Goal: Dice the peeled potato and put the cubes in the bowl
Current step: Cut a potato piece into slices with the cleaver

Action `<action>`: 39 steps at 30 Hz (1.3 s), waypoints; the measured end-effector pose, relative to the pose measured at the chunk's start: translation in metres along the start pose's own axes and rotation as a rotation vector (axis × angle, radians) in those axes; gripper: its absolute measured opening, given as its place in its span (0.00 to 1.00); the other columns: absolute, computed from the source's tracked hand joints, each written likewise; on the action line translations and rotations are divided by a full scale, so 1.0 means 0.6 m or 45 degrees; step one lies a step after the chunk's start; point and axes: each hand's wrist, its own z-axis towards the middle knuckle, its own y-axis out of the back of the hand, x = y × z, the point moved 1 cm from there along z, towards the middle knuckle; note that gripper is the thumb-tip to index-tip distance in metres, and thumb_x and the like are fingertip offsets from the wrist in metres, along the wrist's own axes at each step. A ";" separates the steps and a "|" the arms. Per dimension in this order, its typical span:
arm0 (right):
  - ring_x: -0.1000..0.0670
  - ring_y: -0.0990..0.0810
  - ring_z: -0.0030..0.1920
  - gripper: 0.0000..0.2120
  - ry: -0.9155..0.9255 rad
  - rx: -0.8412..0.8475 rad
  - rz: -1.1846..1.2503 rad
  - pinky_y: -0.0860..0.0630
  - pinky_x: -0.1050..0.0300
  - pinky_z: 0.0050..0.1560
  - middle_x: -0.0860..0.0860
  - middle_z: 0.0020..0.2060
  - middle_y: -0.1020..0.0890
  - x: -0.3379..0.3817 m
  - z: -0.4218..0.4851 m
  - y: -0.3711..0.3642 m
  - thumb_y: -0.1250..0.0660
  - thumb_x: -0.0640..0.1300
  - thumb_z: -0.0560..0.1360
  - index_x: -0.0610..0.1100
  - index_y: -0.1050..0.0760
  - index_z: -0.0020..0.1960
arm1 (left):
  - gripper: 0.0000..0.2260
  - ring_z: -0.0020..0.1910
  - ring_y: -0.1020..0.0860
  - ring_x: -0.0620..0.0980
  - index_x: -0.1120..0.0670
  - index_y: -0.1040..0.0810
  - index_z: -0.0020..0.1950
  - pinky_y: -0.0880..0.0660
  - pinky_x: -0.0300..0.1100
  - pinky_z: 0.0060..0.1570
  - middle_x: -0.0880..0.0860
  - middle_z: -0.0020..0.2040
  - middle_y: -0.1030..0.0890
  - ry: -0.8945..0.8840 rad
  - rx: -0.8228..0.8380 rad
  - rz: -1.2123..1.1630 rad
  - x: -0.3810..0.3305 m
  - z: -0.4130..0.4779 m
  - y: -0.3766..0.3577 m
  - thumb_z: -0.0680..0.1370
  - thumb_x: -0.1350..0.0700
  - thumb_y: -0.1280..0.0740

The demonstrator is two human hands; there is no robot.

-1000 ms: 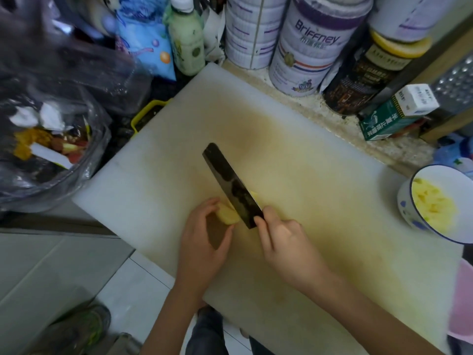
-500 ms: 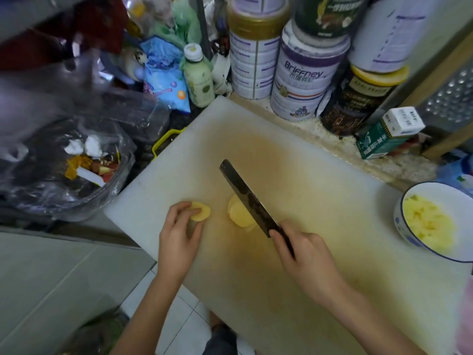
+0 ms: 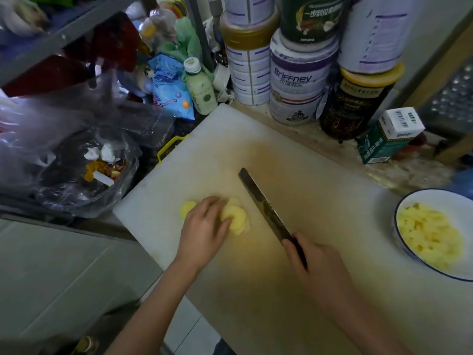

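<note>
Dim, soft light is falling on the cutting board [image 3: 320, 190]; the bowl [image 3: 435, 197] at the right is showing brightest; the left hand [image 3: 204, 229] and right hand [image 3: 320, 267] are casting only faint, diffuse shadows; the potato slices [image 3: 235, 217] are smearing softly; the knife [image 3: 261, 203] is reading dark; the wide lens is bowing the far tins [image 3: 299, 80]; the near left corner is sinking into gloom.

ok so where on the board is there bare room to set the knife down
Widest bare patch: the cutting board between the knife and the bowl. Also free: the far corner, between the knife tip and the tins. Crowded on the left, where the left hand holds the potato slices.
</note>
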 end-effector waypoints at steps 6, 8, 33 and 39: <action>0.50 0.31 0.23 0.11 -0.023 0.035 0.028 0.40 0.57 0.24 0.55 0.22 0.33 -0.029 -0.005 -0.008 0.39 0.50 0.78 0.45 0.29 0.40 | 0.24 0.61 0.29 0.53 0.53 0.28 0.70 0.31 0.44 0.62 0.53 0.61 0.26 0.031 0.254 0.048 -0.001 0.044 -0.009 0.77 0.48 0.32; 0.49 0.30 0.24 0.11 -0.035 0.046 0.045 0.38 0.55 0.25 0.54 0.23 0.32 -0.032 -0.005 -0.011 0.39 0.50 0.78 0.45 0.28 0.41 | 0.29 0.64 0.32 0.50 0.51 0.30 0.72 0.32 0.44 0.64 0.51 0.63 0.30 0.057 0.328 0.033 -0.001 0.050 -0.003 0.73 0.44 0.29; 0.53 0.30 0.23 0.15 -0.142 -0.009 -0.016 0.37 0.65 0.23 0.54 0.19 0.34 -0.035 -0.005 -0.049 0.47 0.59 0.75 0.51 0.28 0.42 | 0.10 0.46 0.26 0.45 0.49 0.23 0.55 0.30 0.32 0.46 0.49 0.48 0.26 0.150 0.555 -0.241 0.025 0.109 0.012 0.76 0.58 0.30; 0.52 0.31 0.24 0.13 -0.255 -0.094 0.033 0.39 0.63 0.24 0.53 0.18 0.35 -0.005 -0.010 -0.056 0.47 0.60 0.73 0.53 0.30 0.42 | 0.09 0.41 0.26 0.41 0.49 0.26 0.46 0.30 0.31 0.37 0.46 0.44 0.25 0.075 0.741 -0.150 0.030 0.136 0.030 0.73 0.54 0.26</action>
